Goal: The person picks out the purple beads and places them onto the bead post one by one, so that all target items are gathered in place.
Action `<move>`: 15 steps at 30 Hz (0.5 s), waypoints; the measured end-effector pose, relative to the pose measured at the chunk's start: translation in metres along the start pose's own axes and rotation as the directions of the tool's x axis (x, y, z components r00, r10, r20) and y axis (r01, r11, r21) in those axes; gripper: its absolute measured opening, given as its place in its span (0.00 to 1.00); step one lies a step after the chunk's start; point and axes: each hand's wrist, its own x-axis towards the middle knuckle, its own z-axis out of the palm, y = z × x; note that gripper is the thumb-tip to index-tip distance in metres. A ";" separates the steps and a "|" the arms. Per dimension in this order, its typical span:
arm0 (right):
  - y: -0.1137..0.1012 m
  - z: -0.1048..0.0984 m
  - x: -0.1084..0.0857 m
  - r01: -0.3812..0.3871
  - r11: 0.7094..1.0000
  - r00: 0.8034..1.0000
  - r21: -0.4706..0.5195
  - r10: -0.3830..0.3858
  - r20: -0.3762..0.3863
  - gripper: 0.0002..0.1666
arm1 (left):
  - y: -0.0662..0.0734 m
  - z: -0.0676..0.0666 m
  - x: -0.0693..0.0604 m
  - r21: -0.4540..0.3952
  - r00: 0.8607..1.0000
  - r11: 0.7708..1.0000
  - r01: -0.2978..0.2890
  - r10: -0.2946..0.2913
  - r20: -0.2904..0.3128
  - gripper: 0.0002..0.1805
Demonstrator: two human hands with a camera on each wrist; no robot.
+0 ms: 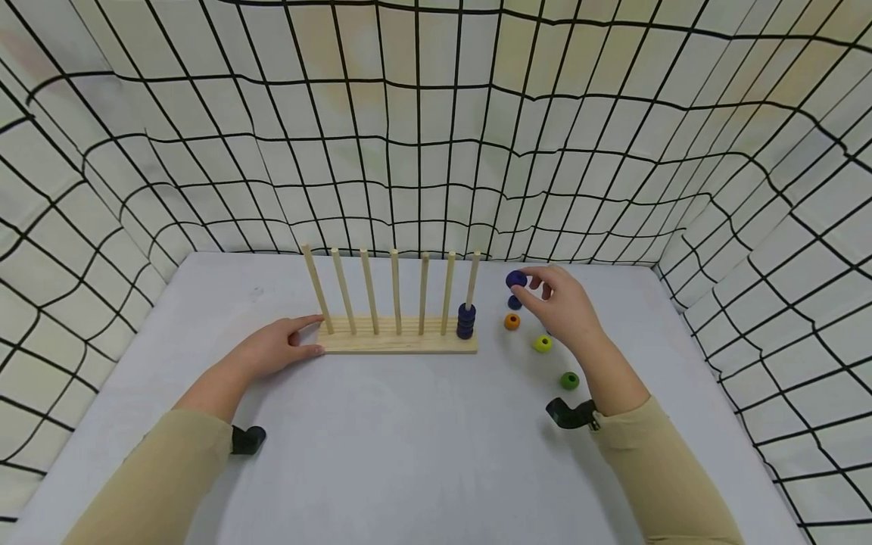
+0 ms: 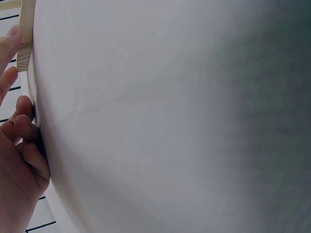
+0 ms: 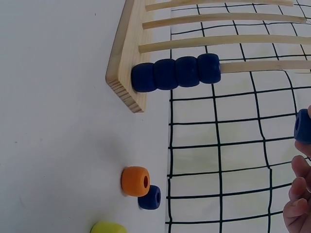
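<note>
On the left, a tan-sleeved arm reaches across the white counter [image 1: 381,439], and the person's left hand [image 1: 269,347] has hold of the near end of a wooden rack [image 1: 395,344], forefinger at the far corner of the base, thumb at the front one, the other fingers tucked in. The rack's base lies flat, seven pegs rising from it. The six leftmost are bare; the rightmost carries four blue beads [image 1: 466,322], stacked touching down to the base. Just right of that peg, clear of the counter, the fingers of the right hand [image 1: 565,306] pinch another blue bead [image 1: 516,280]. Below it lie a loose blue bead [image 1: 514,303] and, close by, an orange bead [image 1: 512,322]; farther right, a yellow bead [image 1: 543,344], then a green bead [image 1: 569,380]. Black netting [image 1: 418,113] hangs behind everything.
</note>
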 end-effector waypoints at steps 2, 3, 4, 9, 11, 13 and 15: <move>-0.001 0.000 0.000 0.000 1.000 1.000 0.005 0.000 -0.004 0.26 | 0.000 0.000 0.000 0.003 1.000 1.000 -0.003 0.003 -0.002 0.45; -0.002 0.000 0.000 0.002 1.000 1.000 0.005 -0.002 -0.006 0.26 | 0.000 0.000 0.000 0.003 1.000 1.000 -0.005 0.005 -0.003 0.45; -0.003 0.000 0.000 0.005 1.000 1.000 0.004 -0.005 -0.009 0.26 | 0.000 0.001 0.001 0.004 1.000 1.000 -0.008 0.008 -0.004 0.44; -0.007 -0.001 0.002 0.019 1.000 1.000 0.002 -0.019 -0.014 0.26 | -0.001 0.001 0.001 0.008 1.000 1.000 -0.017 0.017 -0.008 0.44; -0.009 -0.001 0.003 0.018 1.000 1.000 0.005 -0.018 -0.013 0.26 | -0.001 0.001 0.001 0.009 1.000 1.000 -0.018 0.018 -0.012 0.44; -0.011 -0.001 0.003 0.015 1.000 1.000 0.005 -0.015 -0.011 0.26 | -0.002 0.002 0.001 0.010 1.000 1.000 -0.020 0.020 -0.014 0.43; -0.013 -0.002 0.004 0.012 1.000 1.000 0.007 -0.012 -0.012 0.27 | -0.002 0.002 0.001 0.007 1.000 1.000 -0.023 0.023 -0.017 0.43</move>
